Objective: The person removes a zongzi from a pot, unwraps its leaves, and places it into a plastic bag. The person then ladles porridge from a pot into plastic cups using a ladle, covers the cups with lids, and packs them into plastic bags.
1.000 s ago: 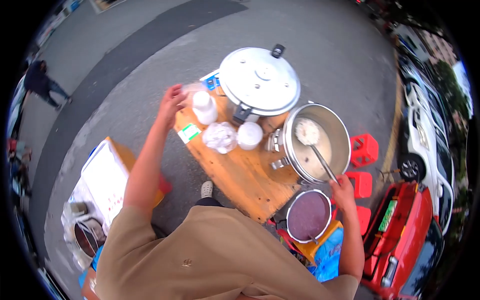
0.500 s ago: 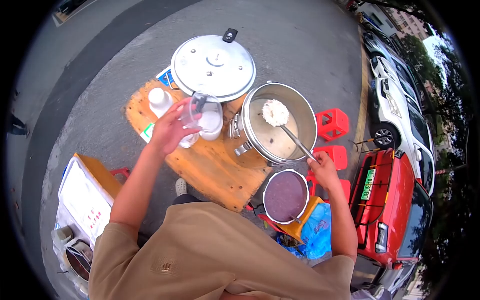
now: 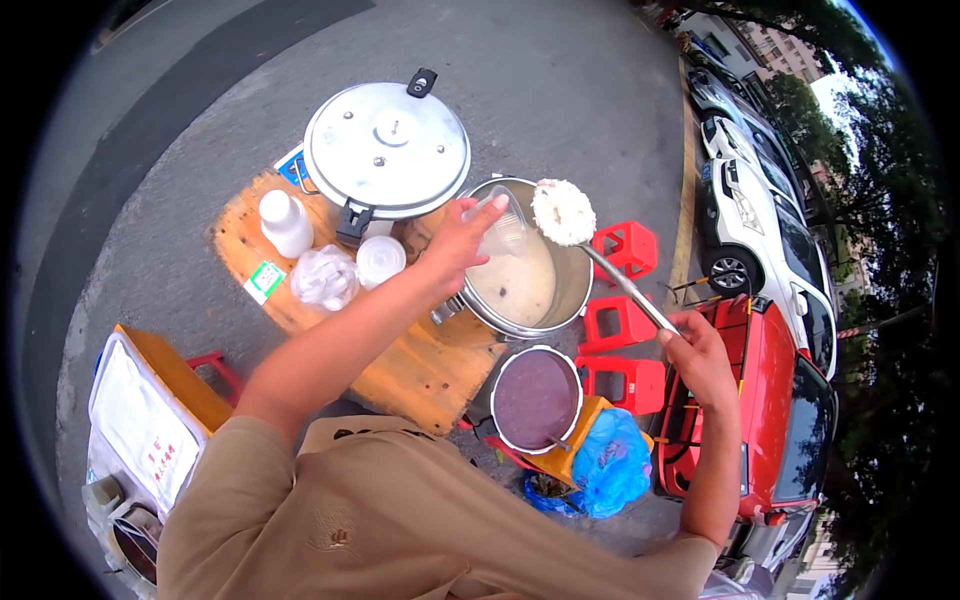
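My left hand point(image 3: 460, 240) is closed around a clear plastic cup point(image 3: 506, 232), tilted over the near-left rim of the large metal pot point(image 3: 582, 296). Pale, milky porridge point(image 3: 515, 285) with a few dark bits fills the lower part of the pot. In my right hand point(image 3: 700, 358) is the long metal handle of a ladle point(image 3: 632, 292). The ladle's bowl, heaped with thick white grains point(image 3: 563, 212), is raised above the pot's far right rim, apart from the cup.
A wooden table point(image 3: 425, 375) carries a big lid point(image 3: 350, 165), a stack of white cups point(image 3: 286, 224), a plastic bag point(image 3: 325, 278) and a white round tub point(image 3: 380, 262). Nearby are a pot of purple porridge point(image 3: 538, 398), red stools point(image 3: 625, 385), a blue bag point(image 3: 610, 460) and parked cars point(image 3: 790, 420).
My left hand has carried the cup rightward to the pot. The loaded ladle has risen out over the pot's far rim, and my right hand has moved right. The view has shifted.
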Demonstrator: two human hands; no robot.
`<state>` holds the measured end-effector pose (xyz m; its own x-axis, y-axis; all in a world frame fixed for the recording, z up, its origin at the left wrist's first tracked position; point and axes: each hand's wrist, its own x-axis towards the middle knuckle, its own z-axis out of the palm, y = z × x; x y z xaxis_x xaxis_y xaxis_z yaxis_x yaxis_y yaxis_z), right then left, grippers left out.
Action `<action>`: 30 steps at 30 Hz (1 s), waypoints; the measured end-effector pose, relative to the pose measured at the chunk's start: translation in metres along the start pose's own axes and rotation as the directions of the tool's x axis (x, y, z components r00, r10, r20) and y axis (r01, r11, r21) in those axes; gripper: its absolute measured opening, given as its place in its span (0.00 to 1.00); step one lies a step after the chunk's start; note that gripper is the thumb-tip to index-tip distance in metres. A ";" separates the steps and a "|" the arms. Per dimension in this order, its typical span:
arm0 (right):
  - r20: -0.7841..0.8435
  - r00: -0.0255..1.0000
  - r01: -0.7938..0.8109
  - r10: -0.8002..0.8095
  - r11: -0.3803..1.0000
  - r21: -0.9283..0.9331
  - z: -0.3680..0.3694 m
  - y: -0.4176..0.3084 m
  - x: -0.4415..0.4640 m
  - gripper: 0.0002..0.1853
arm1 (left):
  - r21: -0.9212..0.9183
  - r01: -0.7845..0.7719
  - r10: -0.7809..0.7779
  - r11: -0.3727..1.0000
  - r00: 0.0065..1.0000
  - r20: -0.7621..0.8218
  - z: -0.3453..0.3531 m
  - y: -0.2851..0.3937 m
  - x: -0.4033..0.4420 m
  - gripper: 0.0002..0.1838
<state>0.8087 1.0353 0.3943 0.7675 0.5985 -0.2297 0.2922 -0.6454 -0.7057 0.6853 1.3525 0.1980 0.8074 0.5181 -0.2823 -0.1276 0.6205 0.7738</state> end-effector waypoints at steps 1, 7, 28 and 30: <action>-0.003 1.000 0.008 -0.008 0.999 -0.038 -0.004 -0.010 -0.006 0.10 | -0.002 -0.001 0.001 1.000 1.000 -0.003 0.007 -0.005 0.006 0.46; -0.079 0.988 0.106 -0.130 0.962 -0.252 -0.003 -0.023 -0.015 0.12 | -0.112 0.049 -0.043 0.993 0.998 0.055 0.025 -0.033 0.035 0.49; -0.228 0.922 0.163 -0.314 0.847 -0.507 0.032 0.006 -0.040 0.12 | -0.091 0.159 -0.137 0.983 0.969 0.205 0.005 -0.038 0.035 0.45; -0.252 0.934 0.123 -0.252 0.891 -0.437 0.029 0.012 -0.036 0.12 | -0.086 0.122 -0.101 0.989 0.971 0.215 0.003 -0.024 0.019 0.43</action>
<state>0.7680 1.0197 0.3748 0.7871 0.6024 0.1325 0.6040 -0.7092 -0.3637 0.7055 1.3454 0.1759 0.9209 0.3143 -0.2305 -0.0774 0.7271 0.6822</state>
